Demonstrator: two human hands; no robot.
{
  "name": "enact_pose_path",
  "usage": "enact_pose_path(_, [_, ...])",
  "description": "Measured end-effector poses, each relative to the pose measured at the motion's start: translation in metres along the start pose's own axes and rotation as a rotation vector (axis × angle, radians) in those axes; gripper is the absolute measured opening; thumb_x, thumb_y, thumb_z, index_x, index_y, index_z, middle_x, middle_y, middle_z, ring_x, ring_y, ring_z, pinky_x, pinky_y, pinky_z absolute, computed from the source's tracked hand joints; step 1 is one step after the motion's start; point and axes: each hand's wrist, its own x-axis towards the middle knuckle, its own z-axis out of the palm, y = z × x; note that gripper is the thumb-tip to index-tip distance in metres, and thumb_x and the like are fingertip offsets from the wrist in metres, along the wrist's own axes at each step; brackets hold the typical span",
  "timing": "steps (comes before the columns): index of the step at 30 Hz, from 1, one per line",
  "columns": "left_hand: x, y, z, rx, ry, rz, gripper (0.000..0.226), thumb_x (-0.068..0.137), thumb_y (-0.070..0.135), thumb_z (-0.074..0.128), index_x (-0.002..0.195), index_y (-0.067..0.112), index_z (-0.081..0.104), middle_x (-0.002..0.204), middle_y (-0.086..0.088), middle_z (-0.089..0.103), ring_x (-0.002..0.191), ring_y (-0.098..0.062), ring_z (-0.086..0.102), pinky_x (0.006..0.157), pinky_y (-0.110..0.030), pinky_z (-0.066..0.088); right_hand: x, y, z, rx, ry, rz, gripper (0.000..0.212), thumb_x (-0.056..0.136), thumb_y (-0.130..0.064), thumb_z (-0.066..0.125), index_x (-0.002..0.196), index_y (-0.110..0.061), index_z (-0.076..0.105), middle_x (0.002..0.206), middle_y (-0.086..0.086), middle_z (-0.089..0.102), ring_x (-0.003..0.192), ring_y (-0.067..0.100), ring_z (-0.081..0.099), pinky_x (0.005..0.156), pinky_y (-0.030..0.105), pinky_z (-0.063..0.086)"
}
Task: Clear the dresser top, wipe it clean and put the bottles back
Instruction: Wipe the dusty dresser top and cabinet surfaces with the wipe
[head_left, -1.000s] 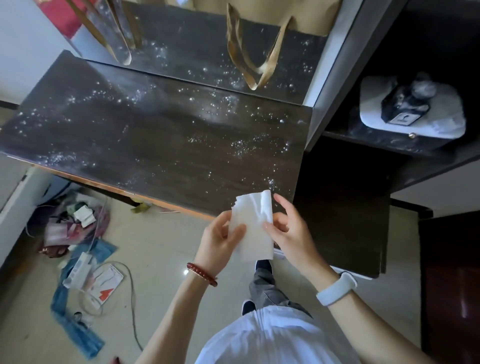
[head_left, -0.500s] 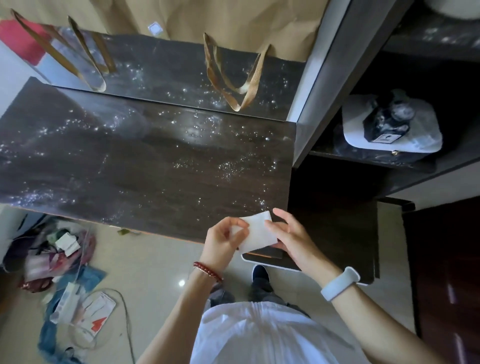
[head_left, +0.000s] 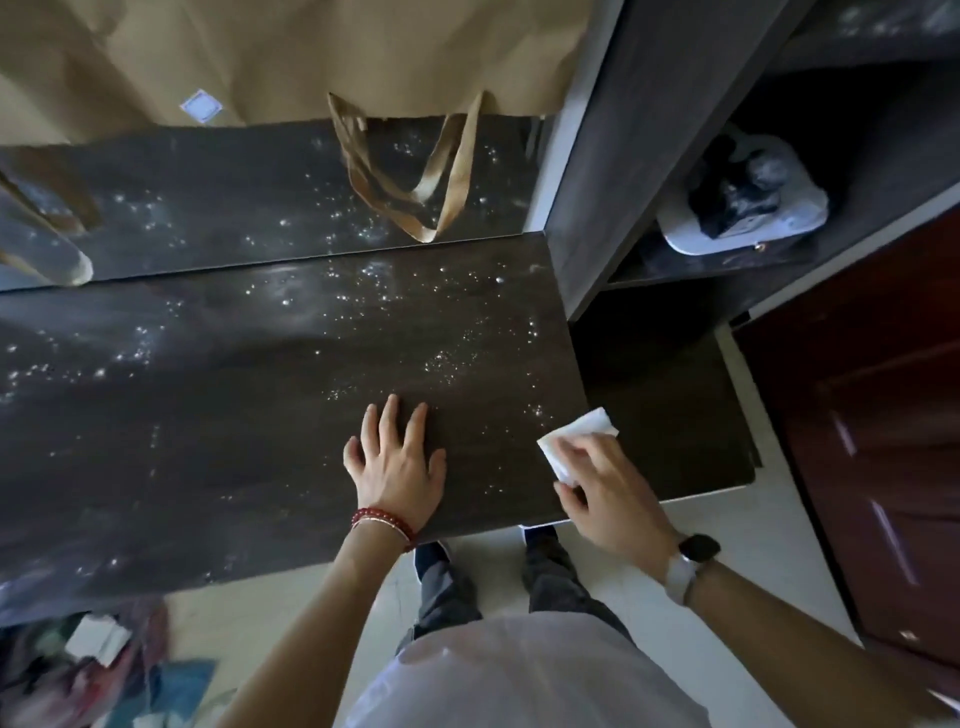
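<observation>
The counter (head_left: 218, 426) is already cleared of bottles but speckled with white dust, so wiping has barely begun. The left hand (head_left: 397, 462) rests flat, grip wide; the right hand (head_left: 605, 488), at its three o'clock, holds a tissue (head_left: 569, 439) on the counter's right edge.

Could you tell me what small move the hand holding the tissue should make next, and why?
Probably sweep the tissue leftward across the dresser top. The right hand holds it at the right edge, white specks lie scattered across the dark surface, and the left hand rests flat on the top.
</observation>
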Motion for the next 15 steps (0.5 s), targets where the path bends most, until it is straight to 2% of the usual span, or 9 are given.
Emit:
enact_pose_path(2, [0.007,-0.011,0.005,0.074,-0.022,0.032,0.06,0.088,0.049,0.034,0.143,0.027,0.02,0.155,-0.006,0.008,0.142,-0.029,0.0,0.111,-0.054,0.004,-0.017,-0.006,0.01,-0.023,0.014,0.036,0.042,0.08,-0.021,0.056,0.12,-0.01,0.052,0.115,0.013,0.055,0.108,0.027,0.05,0.081,0.035,0.056])
enact_pose_path(5, [0.009,-0.019,0.01,0.119,0.028,0.075,0.069,0.079,0.057,0.022,0.14,0.026,0.029,0.152,-0.008,0.022,0.14,-0.033,0.014,0.108,-0.059,0.01,-0.022,-0.011,0.02,-0.165,-0.002,0.024,0.049,0.085,-0.029,0.041,0.129,-0.007,0.044,0.134,0.016,0.048,0.128,0.028,0.035,0.103,0.038,0.034])
enact_pose_path(7, [0.008,-0.022,0.013,0.129,0.054,0.086,0.068,0.079,0.057,0.022,0.139,0.027,0.032,0.151,-0.009,0.026,0.139,-0.034,0.019,0.108,-0.059,0.013,-0.005,-0.009,0.025,-0.206,-0.042,-0.009,0.055,0.088,-0.032,0.034,0.136,-0.005,0.036,0.143,0.019,0.038,0.135,0.032,0.03,0.109,0.041,0.025])
enact_pose_path(9, [0.008,-0.023,0.014,0.14,0.054,0.089,0.068,0.08,0.058,0.019,0.141,0.028,0.028,0.152,-0.007,0.023,0.14,-0.032,0.016,0.109,-0.057,0.01,0.035,-0.006,0.025,-0.215,-0.035,0.055,0.056,0.09,-0.033,0.029,0.137,-0.004,0.036,0.143,0.021,0.037,0.133,0.034,0.033,0.109,0.043,0.03])
enact_pose_path(12, [0.008,-0.025,0.016,0.151,0.035,0.085,0.068,0.081,0.058,0.017,0.142,0.029,0.024,0.153,-0.007,0.019,0.141,-0.032,0.012,0.11,-0.056,0.007,0.075,-0.01,0.019,-0.237,-0.003,0.179,0.054,0.09,-0.036,0.026,0.134,-0.009,0.042,0.141,0.019,0.041,0.125,0.034,0.041,0.101,0.043,0.037])
enact_pose_path(15, [0.009,-0.025,0.017,0.161,0.038,0.097,0.065,0.083,0.055,0.023,0.14,0.026,0.029,0.151,-0.009,0.025,0.139,-0.035,0.02,0.108,-0.059,0.013,0.017,-0.026,0.027,-0.248,-0.045,-0.003,0.052,0.094,-0.04,0.025,0.138,-0.016,0.037,0.144,0.015,0.039,0.124,0.03,0.04,0.098,0.039,0.039])
